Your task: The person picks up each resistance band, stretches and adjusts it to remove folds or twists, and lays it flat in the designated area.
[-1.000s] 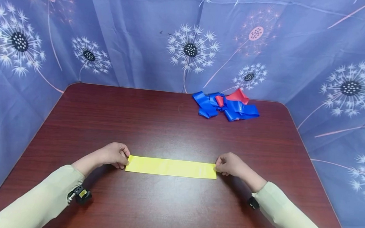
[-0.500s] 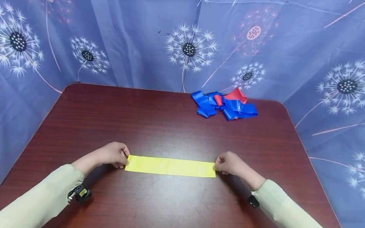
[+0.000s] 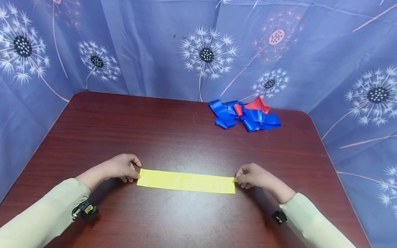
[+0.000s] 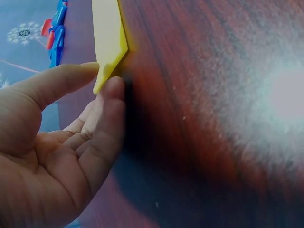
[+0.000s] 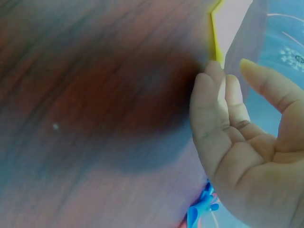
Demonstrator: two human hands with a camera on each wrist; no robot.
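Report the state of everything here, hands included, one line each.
Yellow strip: laid out straight, lengthwise between the hands.
Left hand: fingertips at the strip's left end; whether it grips is unclear.
Right hand: open, fingertips at the strip's right end.
Bands: blue and red, crumpled in a loose heap.
Curtain: hanging, creased.
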